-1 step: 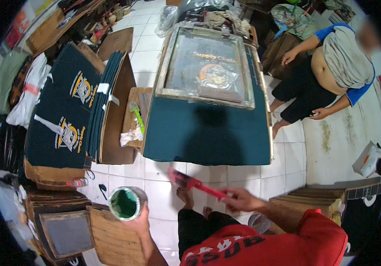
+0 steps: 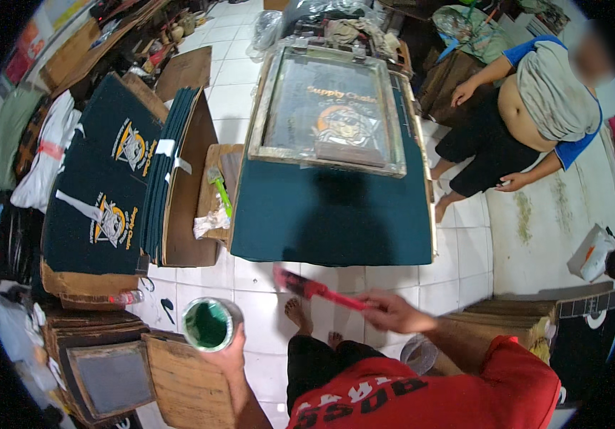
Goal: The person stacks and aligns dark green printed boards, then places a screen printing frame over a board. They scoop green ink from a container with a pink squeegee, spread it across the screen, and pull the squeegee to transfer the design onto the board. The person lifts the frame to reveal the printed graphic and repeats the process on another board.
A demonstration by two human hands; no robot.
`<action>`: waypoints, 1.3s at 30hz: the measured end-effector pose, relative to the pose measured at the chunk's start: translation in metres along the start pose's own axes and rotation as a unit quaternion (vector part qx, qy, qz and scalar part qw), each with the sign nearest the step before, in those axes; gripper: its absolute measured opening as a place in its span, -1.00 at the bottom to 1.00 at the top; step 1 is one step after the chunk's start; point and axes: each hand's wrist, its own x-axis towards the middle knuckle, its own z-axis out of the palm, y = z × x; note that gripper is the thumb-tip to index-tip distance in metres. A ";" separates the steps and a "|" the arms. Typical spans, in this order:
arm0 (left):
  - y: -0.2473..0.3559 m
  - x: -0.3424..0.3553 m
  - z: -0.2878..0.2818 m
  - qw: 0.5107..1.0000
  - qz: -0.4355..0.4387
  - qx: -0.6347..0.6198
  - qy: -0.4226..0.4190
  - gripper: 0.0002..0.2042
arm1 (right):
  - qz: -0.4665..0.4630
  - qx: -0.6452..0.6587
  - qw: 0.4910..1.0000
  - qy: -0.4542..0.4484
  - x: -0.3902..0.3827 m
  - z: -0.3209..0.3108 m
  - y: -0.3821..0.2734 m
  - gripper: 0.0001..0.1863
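Observation:
My left hand (image 2: 230,352) grips a round tub of green ink (image 2: 209,324), held low over the tiled floor. My right hand (image 2: 394,312) holds a red flat spatula (image 2: 312,287) by its handle, its blade pointing left toward the near edge of the printing table (image 2: 329,214). That table is covered with dark green cloth. A wooden-framed printing screen (image 2: 325,107) with an orange and white design lies on its far half. My bare feet (image 2: 299,313) stand just in front of the table.
Dark printed shirts on boards (image 2: 107,186) are stacked at the left. A small wooden stand (image 2: 216,193) holds a green-handled tool and a rag. Wooden frames (image 2: 111,375) lie at lower left, flat boards (image 2: 514,322) at right. Another person (image 2: 536,107) sits at the far right.

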 end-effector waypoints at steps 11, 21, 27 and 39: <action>0.130 0.087 0.074 0.974 0.124 -0.096 -0.164 0.02 | -0.324 0.355 0.721 0.499 -0.050 -0.150 -0.088 -0.79; 0.183 0.087 0.137 0.980 0.112 -0.051 -0.157 0.01 | -0.257 -0.438 0.800 0.319 0.187 -0.240 -0.081 -0.37; 0.208 0.079 0.172 0.993 0.022 0.018 -0.114 0.02 | -0.130 -0.564 0.813 0.061 0.266 -0.299 -0.106 -0.43; 0.231 0.065 0.210 0.983 -0.092 0.117 -0.103 -0.25 | -0.054 -0.408 0.859 0.306 0.393 -0.570 -0.151 -0.39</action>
